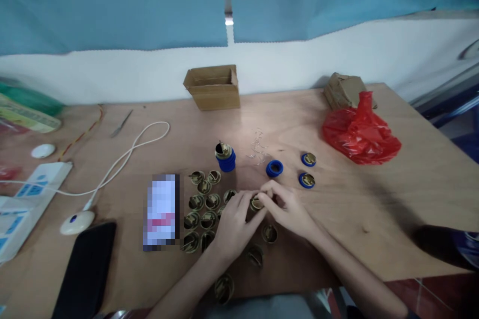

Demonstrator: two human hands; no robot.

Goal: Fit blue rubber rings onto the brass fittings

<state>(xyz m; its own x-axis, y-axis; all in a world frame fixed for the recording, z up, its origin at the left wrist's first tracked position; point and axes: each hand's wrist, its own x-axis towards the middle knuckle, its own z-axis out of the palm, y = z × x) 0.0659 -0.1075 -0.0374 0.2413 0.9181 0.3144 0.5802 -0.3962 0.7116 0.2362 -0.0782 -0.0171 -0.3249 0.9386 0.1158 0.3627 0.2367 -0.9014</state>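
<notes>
Over the middle of the table, my left hand and my right hand meet with closed fingers around a round brass-coloured metal piece. Fingertips hide part of it. Left of my hands lie several similar round brass pieces with a bar across each, and a few more rest below. Just beyond stands a stack of blue rings topped by a brass piece. A shorter blue ring stack is near my right hand. Two brass pieces sit in blue rings farther right.
Thin wire bits lie beyond my hands. An open cardboard box and a red plastic bag stand farther back. A phone with a lit screen, a black phone, a white cable and a power strip occupy the left.
</notes>
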